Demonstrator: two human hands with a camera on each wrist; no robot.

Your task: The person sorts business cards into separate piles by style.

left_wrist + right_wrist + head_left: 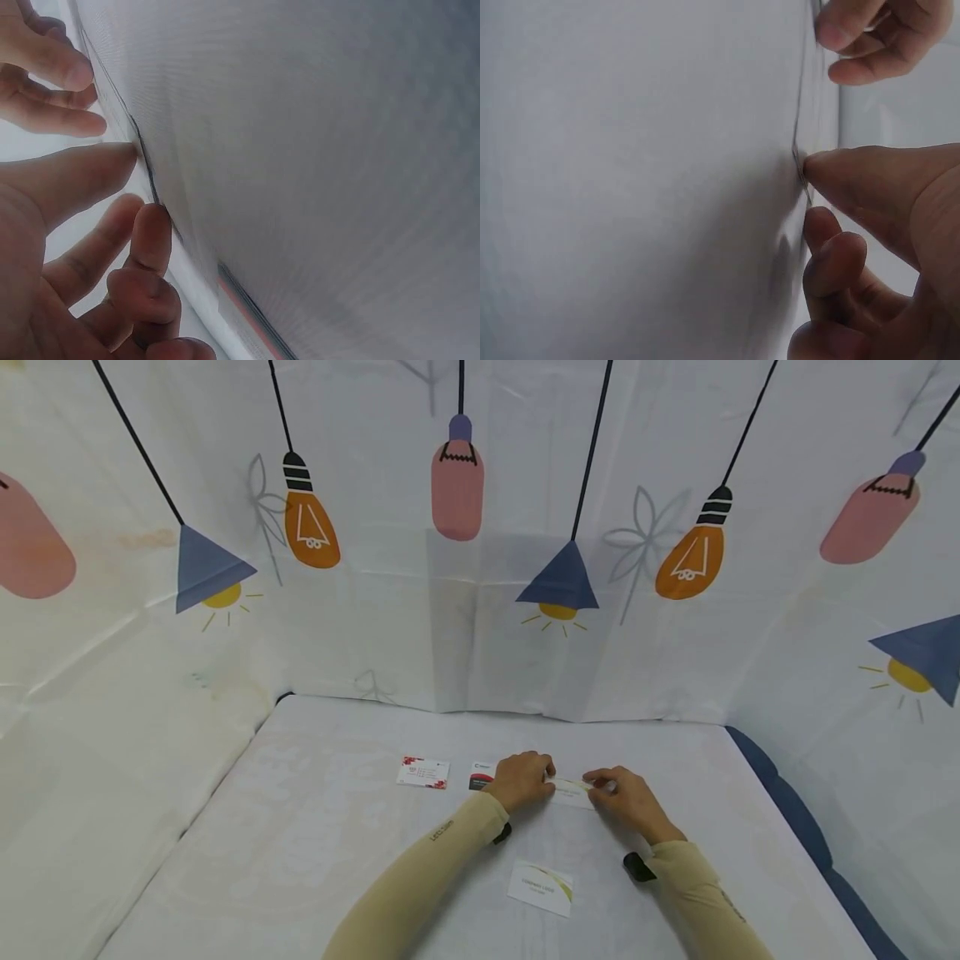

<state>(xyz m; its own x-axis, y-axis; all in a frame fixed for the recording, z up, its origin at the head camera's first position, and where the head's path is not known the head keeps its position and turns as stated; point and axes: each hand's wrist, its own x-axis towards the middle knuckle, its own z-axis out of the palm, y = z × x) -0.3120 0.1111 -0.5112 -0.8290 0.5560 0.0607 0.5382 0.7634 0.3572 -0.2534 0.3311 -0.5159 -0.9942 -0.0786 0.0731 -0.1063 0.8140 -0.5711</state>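
A white business card [572, 793] with a green-yellow curve lies on the white-covered table between both hands. My left hand [521, 782] holds its left end with thumb and fingertips, and my right hand [633, 804] pinches the right end. In the right wrist view, the edge of the card [798, 161] shows between thumb and finger, close to the tabletop. Partly behind the left hand lies a red, black and white card [482, 775]. Farther left is a white card with red floral corners [423, 772]. Nearer to me lies another white card with a green curve [541, 887].
The white tabletop [300, 843] meets a white curtain [360, 635] printed with hanging lamps at its back and sides. Dark blue padded edging [795, 814] runs along the right side. Dark wrist devices [638, 867] sit below both hands.
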